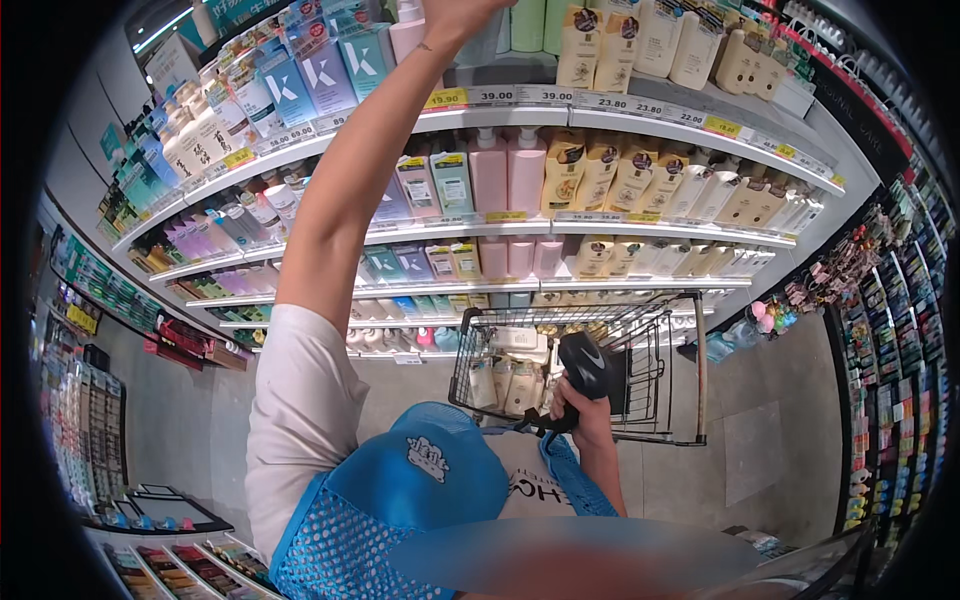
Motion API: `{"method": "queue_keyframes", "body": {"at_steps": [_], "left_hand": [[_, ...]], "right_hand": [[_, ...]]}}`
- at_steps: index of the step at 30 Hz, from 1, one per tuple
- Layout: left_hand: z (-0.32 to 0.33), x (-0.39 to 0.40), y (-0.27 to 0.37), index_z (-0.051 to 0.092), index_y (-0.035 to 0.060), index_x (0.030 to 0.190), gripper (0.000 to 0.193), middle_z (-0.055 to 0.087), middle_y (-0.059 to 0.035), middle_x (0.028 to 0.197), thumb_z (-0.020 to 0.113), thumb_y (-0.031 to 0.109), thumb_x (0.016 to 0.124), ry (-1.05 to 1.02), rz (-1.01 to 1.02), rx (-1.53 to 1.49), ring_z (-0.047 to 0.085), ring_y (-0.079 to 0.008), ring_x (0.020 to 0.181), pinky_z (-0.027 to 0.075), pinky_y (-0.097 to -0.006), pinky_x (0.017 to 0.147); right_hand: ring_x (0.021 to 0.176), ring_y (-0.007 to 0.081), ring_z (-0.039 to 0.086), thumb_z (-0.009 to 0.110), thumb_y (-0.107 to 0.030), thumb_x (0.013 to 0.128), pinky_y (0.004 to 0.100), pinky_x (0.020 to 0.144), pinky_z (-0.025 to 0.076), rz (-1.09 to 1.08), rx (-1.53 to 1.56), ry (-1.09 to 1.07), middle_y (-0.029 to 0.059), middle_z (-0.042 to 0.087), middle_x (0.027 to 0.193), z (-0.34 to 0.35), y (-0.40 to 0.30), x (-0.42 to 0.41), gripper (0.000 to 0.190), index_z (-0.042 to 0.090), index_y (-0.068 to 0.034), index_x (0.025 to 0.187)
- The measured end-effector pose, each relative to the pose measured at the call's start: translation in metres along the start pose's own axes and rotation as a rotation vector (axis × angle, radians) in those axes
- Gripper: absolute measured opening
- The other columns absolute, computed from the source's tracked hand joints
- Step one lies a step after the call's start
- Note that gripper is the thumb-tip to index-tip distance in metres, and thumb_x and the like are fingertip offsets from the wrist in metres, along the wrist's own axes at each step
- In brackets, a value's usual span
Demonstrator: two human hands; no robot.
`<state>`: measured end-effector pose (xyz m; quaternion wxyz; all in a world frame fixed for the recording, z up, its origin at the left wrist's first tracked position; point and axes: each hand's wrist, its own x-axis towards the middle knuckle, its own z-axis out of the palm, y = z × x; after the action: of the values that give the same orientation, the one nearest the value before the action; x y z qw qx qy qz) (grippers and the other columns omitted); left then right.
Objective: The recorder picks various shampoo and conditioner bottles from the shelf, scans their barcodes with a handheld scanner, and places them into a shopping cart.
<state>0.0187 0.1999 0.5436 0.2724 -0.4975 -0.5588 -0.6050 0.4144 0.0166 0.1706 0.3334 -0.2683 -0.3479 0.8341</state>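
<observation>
My left arm stretches up to the top shelf. My left hand (469, 13) is cut off by the upper picture edge, so its fingers and anything in them cannot be made out. Close to it stand a pink pump bottle (407, 34) and pale green bottles (527, 28). Lower down, my right hand (589, 411) grips a black handheld barcode scanner (585, 367) in front of my body. Behind the scanner is a wire shopping cart (466, 360), loaded with cream-coloured bottles (520, 390) and a white pack (517, 340).
Tiered shelves (517, 116) of toiletries curve across the view, with price labels along their edges. Yellow pouches (564, 176) and pink pump bottles (487, 171) fill the second tier. A product rack (885, 375) borders the grey floor (750, 457) at right. A blue mesh vest (420, 472) covers my chest.
</observation>
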Motion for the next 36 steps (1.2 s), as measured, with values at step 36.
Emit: {"method": "queue_keyframes", "body": {"at_steps": [36], "left_hand": [[-0.004,-0.108,-0.076,0.067,0.0099,0.108,0.024,0.065,0.0004,0.126,0.059,0.028,0.095,-0.390,0.737,0.819,0.051,-0.0220,0.130,0.027,-0.0440,0.120]], "right_hand": [[0.054,0.0140,0.057,0.069,-0.009,0.091,0.0293,0.054,0.048,0.045,-0.163,-0.027,0.0052,0.058,0.066,-0.028,0.009,0.017,0.015,0.061,0.001,0.101]]}}
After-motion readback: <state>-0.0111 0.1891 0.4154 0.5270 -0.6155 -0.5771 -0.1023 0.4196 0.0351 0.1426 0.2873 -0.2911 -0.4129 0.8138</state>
